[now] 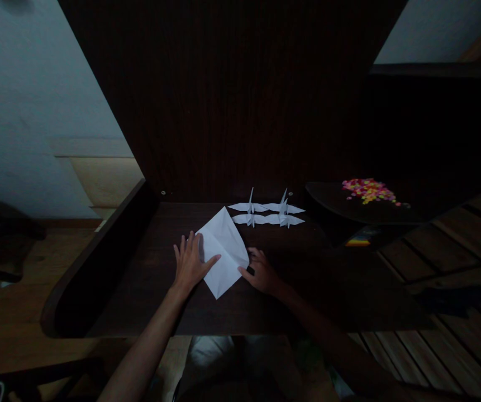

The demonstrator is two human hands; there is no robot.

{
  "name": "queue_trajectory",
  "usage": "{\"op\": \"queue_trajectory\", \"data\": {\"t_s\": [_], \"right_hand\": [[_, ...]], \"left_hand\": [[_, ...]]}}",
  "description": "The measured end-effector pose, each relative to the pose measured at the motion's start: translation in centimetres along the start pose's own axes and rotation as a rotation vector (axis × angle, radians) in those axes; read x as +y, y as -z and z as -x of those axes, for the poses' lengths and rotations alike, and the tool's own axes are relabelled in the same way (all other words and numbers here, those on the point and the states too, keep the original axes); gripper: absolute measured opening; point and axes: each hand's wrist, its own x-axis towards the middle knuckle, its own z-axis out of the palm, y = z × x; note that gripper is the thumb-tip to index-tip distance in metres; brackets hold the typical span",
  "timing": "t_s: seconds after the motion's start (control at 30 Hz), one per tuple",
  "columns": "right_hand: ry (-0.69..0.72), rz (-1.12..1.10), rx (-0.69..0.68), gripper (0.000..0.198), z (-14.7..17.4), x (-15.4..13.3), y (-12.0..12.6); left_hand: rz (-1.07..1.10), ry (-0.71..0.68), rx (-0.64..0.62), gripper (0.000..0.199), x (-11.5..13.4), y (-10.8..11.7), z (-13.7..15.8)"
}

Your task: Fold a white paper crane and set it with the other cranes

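A creased square sheet of white paper (225, 245) lies on the dark desk, turned so that one corner points toward me. My left hand (189, 259) rests on its left side, fingers spread and thumb stretched over the surface. At the right corner, my right hand (262, 272) pinches the paper's edge between thumb and fingers, and that side bows up slightly. Just beyond the sheet stand several folded white paper cranes (266, 215), set close together in two rows with wings outstretched.
A heap of small colourful pieces (370, 191) sits on a dark raised shelf (328, 195) at the right. Under it is a rainbow-striped item (358, 240). A tall dark panel (240, 100) closes the desk's back, and a raised side board (93, 268) bounds its left.
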Motion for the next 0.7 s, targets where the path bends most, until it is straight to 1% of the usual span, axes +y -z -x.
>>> {"op": "queue_trajectory", "data": {"t_s": [0.13, 0.23, 0.3, 0.37, 0.47, 0.53, 0.6, 0.7], "right_hand": [[0.076, 0.073, -0.041, 0.018, -0.02, -0.39, 0.31], [0.143, 0.111, -0.097, 0.031, -0.01, -0.63, 0.60], [0.168, 0.129, -0.106, 0.037, 0.04, -0.73, 0.66], [0.178, 0.150, -0.086, 0.034, 0.14, -0.75, 0.54], [0.185, 0.180, -0.017, 0.023, 0.28, -0.69, 0.22], [0.191, 0.185, 0.016, 0.021, 0.28, -0.67, 0.13], [0.207, 0.161, -0.004, 0.023, 0.17, -0.69, 0.22], [0.247, 0.120, -0.077, 0.035, -0.09, -0.78, 0.54]], "left_hand": [[0.019, 0.008, -0.012, 0.082, -0.07, 0.02, -0.07], [0.030, 0.008, 0.010, 0.083, -0.13, -0.06, -0.11], [0.034, 0.010, 0.025, 0.083, -0.21, -0.19, -0.10], [0.032, 0.013, 0.028, 0.083, -0.30, -0.31, -0.08], [0.021, 0.009, 0.017, 0.081, -0.35, -0.36, -0.06], [0.007, 0.012, 0.011, 0.080, -0.32, -0.34, -0.07], [-0.014, 0.022, 0.008, 0.082, -0.25, -0.32, -0.08], [-0.044, 0.045, 0.015, 0.086, -0.12, -0.35, -0.07]]}}
